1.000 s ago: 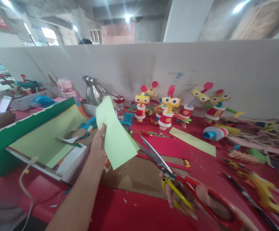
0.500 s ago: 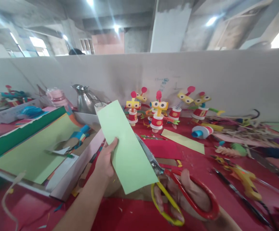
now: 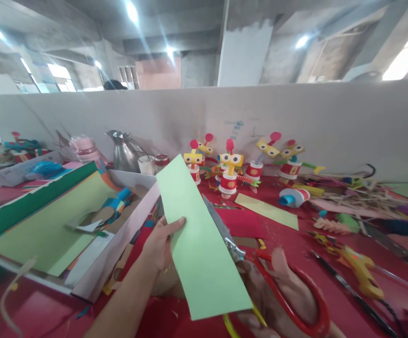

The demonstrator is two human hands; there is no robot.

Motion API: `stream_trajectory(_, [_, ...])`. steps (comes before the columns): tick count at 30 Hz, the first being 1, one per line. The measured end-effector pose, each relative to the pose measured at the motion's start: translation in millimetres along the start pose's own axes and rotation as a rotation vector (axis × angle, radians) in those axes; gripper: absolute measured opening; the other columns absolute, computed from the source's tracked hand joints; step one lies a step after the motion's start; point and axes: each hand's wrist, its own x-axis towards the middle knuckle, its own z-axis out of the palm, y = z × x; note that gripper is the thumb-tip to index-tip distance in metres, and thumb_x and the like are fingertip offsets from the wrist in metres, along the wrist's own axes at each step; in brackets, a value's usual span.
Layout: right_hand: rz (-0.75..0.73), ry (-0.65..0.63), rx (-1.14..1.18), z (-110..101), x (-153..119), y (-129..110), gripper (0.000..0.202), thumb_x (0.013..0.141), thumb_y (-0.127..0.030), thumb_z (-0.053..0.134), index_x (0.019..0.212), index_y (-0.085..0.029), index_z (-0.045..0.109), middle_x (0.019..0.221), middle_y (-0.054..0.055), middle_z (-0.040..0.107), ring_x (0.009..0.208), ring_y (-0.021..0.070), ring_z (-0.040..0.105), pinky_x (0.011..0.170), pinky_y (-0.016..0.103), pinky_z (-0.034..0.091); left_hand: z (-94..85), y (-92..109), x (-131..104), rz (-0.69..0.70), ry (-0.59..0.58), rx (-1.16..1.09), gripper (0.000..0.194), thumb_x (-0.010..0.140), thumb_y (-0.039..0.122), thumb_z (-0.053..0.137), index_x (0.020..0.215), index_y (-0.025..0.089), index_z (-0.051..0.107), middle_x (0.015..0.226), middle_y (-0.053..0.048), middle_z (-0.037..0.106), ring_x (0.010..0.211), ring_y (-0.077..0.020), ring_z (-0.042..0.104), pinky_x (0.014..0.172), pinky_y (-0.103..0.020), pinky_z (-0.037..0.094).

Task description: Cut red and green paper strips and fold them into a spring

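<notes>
A long light-green paper strip point(image 3: 198, 239) is held between the thumb and fingers of my left hand point(image 3: 159, 244), slanting down to the right. My right hand point(image 3: 281, 291) holds scissors with one red and one yellow handle point(image 3: 318, 300). The scissor blades point(image 3: 218, 213) lie behind the strip's right edge, partly hidden by it. Part of the yellow handle is covered by the paper. Behind the strip stand several paper-cup figures point(image 3: 229, 180) with yellow eye bands and red discs on top.
A white-sided box point(image 3: 119, 249) with green paper and scraps lies left, a steel jug point(image 3: 122, 152) behind it. Right are a pale yellow strip point(image 3: 267, 211), a tipped cup point(image 3: 297, 197), a black pen point(image 3: 351, 286) and a yellow glue gun point(image 3: 362, 270). A hand shows at far left.
The green strip has shifted lower and a little right, now covering more of the yellow handle. The scissors and my right hand sit slightly lower. Another person's hand has appeared at the left edge.
</notes>
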Motion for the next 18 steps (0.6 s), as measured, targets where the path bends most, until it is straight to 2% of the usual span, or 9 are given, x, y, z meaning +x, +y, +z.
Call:
stream_trajectory(4, [-0.048, 0.135, -0.013, -1.1, 1.5, 5.3, 0.068, 0.072, -0.079, 0.037, 0.1, -0.022, 0.06, 0.068, 0.003, 0.061, 0.052, 0.013, 0.052, 0.036, 0.018, 0.035, 2.0, -2.3, -1.7, -0.022, -0.026, 0.059, 0.043, 0.064, 0.014, 0.074, 0.106, 0.01, 0.065, 0.09, -0.013, 0.073, 0.075, -0.0254, 0.07, 0.075, -0.037, 0.056])
stream_trajectory(8, [-0.122, 0.292, -0.101, 0.3, 4.1, 12.2, 0.067, 0.075, -0.076, 0.038, 0.098, -0.018, 0.063, 0.052, 0.0, 0.054, 0.039, 0.0087, 0.043, 0.036, 0.018, 0.034, 3.2, -5.1, -3.6, -0.026, -0.047, 0.117, 0.049, 0.065, 0.014, 0.074, 0.112, 0.011, 0.062, 0.091, -0.012, 0.073, 0.078, -0.0261, 0.069, 0.074, -0.036, 0.056])
stream_trajectory(11, [-0.109, 0.388, -0.165, 4.1, 4.1, 14.0, 0.07, 0.072, -0.078, 0.04, 0.098, -0.017, 0.064, 0.051, 0.0, 0.055, 0.039, 0.0089, 0.042, 0.037, 0.019, 0.034, 3.6, -5.1, -3.5, 0.01, -0.047, 0.089, 0.052, 0.068, 0.014, 0.072, 0.118, 0.016, 0.059, 0.099, -0.011, 0.072, 0.082, -0.0255, 0.069, 0.076, -0.037, 0.055])
stream_trajectory(14, [-0.083, 0.425, -0.184, 4.9, 5.0, 15.6, 0.069, 0.071, -0.078, 0.042, 0.099, -0.019, 0.065, 0.053, 0.0, 0.057, 0.039, 0.0092, 0.043, 0.039, 0.02, 0.036, 2.5, -3.3, -0.7, 0.065, -0.019, -0.002, 0.046, 0.074, 0.024, 0.068, 0.119, 0.019, 0.057, 0.103, -0.008, 0.071, 0.085, -0.0239, 0.068, 0.079, -0.036, 0.055])
stream_trajectory(16, [-0.072, 0.435, -0.182, 3.1, 7.2, 19.0, 0.07, 0.07, -0.079, 0.041, 0.1, -0.02, 0.065, 0.051, 0.0, 0.056, 0.037, 0.0093, 0.043, 0.038, 0.02, 0.035, 1.5, -2.7, 1.9, 0.023, 0.01, -0.039, 0.043, 0.076, 0.03, 0.066, 0.116, 0.016, 0.059, 0.098, -0.01, 0.071, 0.084, -0.0249, 0.069, 0.079, -0.037, 0.055])
stream_trajectory(18, [-0.065, 0.446, -0.197, 1.0, 10.4, 23.5, 0.073, 0.07, -0.08, 0.038, 0.101, -0.02, 0.065, 0.045, -0.002, 0.053, 0.034, 0.0095, 0.041, 0.035, 0.02, 0.034, 1.0, -3.2, 3.7, -0.021, 0.059, -0.028, 0.043, 0.073, 0.03, 0.069, 0.111, 0.011, 0.061, 0.093, -0.013, 0.072, 0.08, -0.0262, 0.069, 0.078, -0.039, 0.056])
